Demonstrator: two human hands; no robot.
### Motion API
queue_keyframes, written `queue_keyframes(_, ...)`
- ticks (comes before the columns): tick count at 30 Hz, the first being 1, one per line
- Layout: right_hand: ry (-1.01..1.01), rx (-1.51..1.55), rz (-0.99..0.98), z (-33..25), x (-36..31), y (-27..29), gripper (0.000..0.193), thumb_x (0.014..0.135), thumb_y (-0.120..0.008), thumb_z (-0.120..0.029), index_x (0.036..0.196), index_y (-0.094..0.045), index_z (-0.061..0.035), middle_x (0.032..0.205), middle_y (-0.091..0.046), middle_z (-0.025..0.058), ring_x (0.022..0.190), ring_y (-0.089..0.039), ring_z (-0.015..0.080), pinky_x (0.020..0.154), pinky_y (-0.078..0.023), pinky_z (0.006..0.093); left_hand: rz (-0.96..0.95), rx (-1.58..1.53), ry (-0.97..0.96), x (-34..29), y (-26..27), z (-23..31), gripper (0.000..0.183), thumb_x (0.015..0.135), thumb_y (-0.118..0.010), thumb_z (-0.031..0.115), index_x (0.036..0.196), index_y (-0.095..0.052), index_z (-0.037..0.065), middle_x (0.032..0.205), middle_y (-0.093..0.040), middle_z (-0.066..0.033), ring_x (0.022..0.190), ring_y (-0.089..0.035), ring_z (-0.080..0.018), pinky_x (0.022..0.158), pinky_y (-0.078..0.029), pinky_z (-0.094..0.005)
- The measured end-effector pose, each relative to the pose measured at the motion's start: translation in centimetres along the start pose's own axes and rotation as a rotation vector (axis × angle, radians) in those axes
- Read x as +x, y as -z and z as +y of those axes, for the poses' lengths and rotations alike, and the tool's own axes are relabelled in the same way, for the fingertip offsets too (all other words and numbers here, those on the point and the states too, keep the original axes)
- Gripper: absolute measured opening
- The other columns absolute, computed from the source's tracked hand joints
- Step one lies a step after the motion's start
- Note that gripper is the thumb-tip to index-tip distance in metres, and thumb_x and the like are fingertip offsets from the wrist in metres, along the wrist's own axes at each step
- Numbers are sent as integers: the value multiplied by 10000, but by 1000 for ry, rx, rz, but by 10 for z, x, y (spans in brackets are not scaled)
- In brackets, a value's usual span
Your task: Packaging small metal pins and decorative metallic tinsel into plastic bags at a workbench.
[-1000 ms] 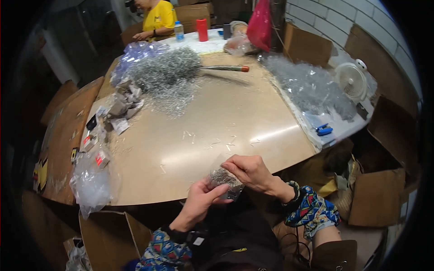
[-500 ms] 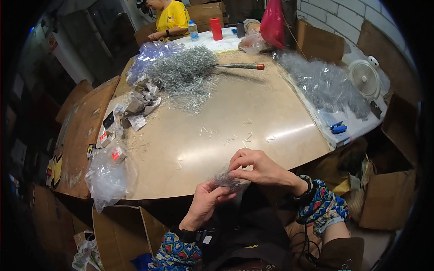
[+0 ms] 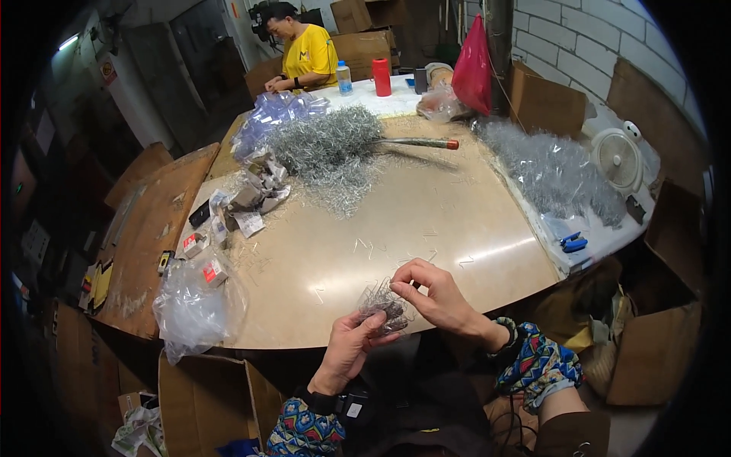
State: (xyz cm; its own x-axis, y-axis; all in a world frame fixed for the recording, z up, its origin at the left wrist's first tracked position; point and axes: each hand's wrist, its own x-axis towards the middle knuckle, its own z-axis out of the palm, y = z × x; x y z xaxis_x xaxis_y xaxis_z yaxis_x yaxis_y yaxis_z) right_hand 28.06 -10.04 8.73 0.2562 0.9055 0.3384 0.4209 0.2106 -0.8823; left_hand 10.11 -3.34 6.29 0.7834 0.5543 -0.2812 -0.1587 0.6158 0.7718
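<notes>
Over the table's near edge, my left hand [image 3: 346, 344] is closed around a bunch of thin bent metal wires [image 3: 383, 305], whose ends stick out above the fingers. My right hand [image 3: 440, 298] is at the upper right of the bunch, with thumb and forefinger pinched together by the wire ends. Whatever lies between those fingertips is too small to make out. A few loose zigzag wires [image 3: 363, 244] are scattered on the tabletop [image 3: 426, 202] just beyond. Farther back rises a big heap of the same silvery wires [image 3: 324, 148].
A rod with a red end [image 3: 417, 142] sticks out of the heap. Crumpled paper [image 3: 263, 190] and a plastic bag [image 3: 190, 308] line the left side. At right are blue-handled pliers [image 3: 573, 241], clear plastic [image 3: 552, 171] and a fan [image 3: 618, 160]. Across the table sits a person in yellow [image 3: 312, 57].
The whole view has tilted up, so the table sits lower in the picture. My right fingertips have drawn slightly away from the bunch, which shows more openly now.
</notes>
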Motion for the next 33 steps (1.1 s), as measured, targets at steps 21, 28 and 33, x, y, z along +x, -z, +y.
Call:
queue_keyframes(21,-182,-361,403,123,81,2,422,923,-570,-336,1146,-560,22,1063,-594,126,973,-578,223,832,-466,338,-142,-606,363,76,42,27,554,1019,-286,372,1316,-332,-94,1325,-455,-265,1120,-565,-363,906,-537,-440)
queue_keyframes(28,-638,571,-31,48,-16,-3,530,896,-631,-302,1280,-438,7,978,-625,142,810,-628,183,674,-525,274,107,-251,23,17,10,-18,501,1020,-285,392,1350,-366,24,1287,-509,-152,1081,-577,-282,914,-512,-422)
queue_keyframes(33,-413,454,-251,46,-33,-4,271,881,-645,-133,1102,-591,15,818,-643,78,756,-602,129,654,-497,259,67,-42,7,-18,11,-28,446,967,-519,207,1352,-387,24,1224,-523,-148,982,-600,-202,801,-544,-337)
